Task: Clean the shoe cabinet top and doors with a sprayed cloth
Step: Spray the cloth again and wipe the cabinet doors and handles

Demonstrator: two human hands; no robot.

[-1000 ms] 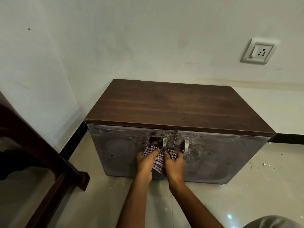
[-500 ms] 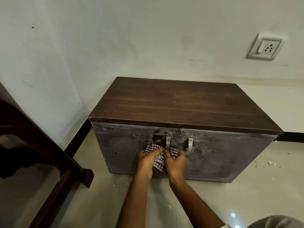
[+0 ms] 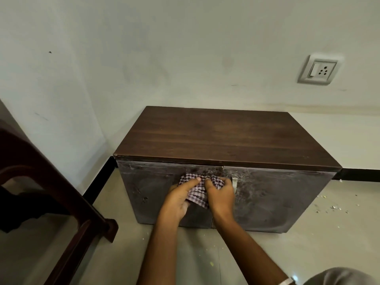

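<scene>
Cabinet top looks clean and dark; both doors carry pale streaks, so most door wiping seems left. Left hand and right hand have fingers clamped on checked cloth against left door.

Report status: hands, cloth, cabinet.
Left hand and right hand both gripping checked cloth, pressed on left door. Right door handle beside right hand. Nothing blocking.

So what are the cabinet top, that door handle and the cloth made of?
The cabinet top looks like dark wood or wood-grain laminate: streaky grain, low sheen. The handle seems to be brushed metal, pale and silvery. The cloth looks like woven cotton, checked and crumpled between both hands.
</scene>
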